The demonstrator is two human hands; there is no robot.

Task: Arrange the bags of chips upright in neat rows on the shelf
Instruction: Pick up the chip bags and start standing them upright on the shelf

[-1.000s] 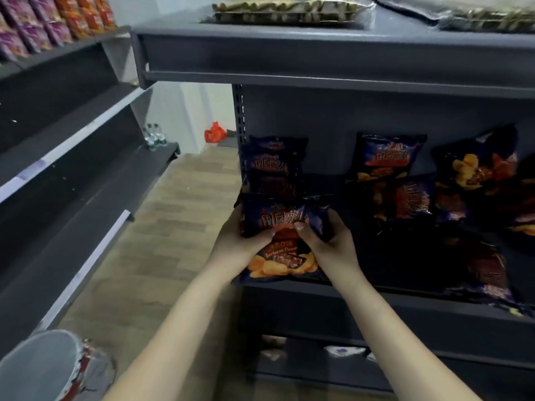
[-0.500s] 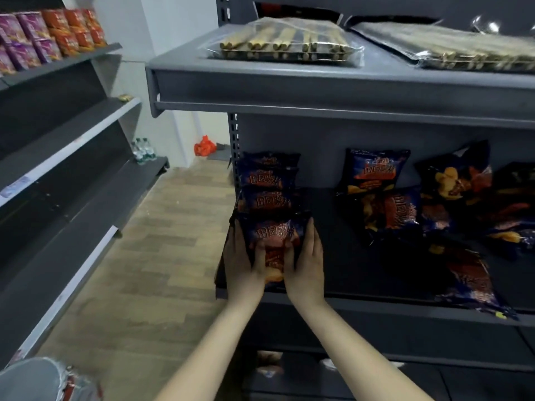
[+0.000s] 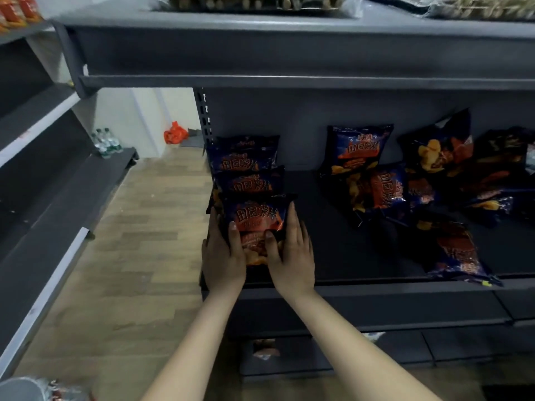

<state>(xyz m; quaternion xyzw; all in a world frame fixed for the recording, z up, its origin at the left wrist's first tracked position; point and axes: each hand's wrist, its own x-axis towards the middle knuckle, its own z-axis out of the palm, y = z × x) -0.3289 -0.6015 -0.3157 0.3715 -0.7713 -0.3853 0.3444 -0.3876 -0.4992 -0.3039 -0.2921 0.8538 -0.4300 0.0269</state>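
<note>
A dark blue chip bag point(image 3: 257, 224) with orange print stands upright at the left front of the grey shelf point(image 3: 376, 285). My left hand point(image 3: 223, 256) grips its left side and my right hand point(image 3: 292, 253) its right side, thumbs on the front. Two more upright bags point(image 3: 246, 160) stand in a row behind it. Further right, another bag point(image 3: 357, 149) leans on the back panel, and several bags point(image 3: 385, 192) lie loose and tumbled, one point(image 3: 454, 256) flat near the front edge.
A grey upper shelf point(image 3: 289, 53) overhangs closely and carries clear packs of snack sticks point(image 3: 254, 1). To the left a wood-look floor aisle point(image 3: 139, 256) and another dark shelf unit point(image 3: 43, 175) with water bottles point(image 3: 105, 141). A lower shelf point(image 3: 318, 357) sits below.
Both hands carried the bag from in front of the shelf edge onto the shelf, setting it upright in front of the two standing bags. The camera view has shifted.
</note>
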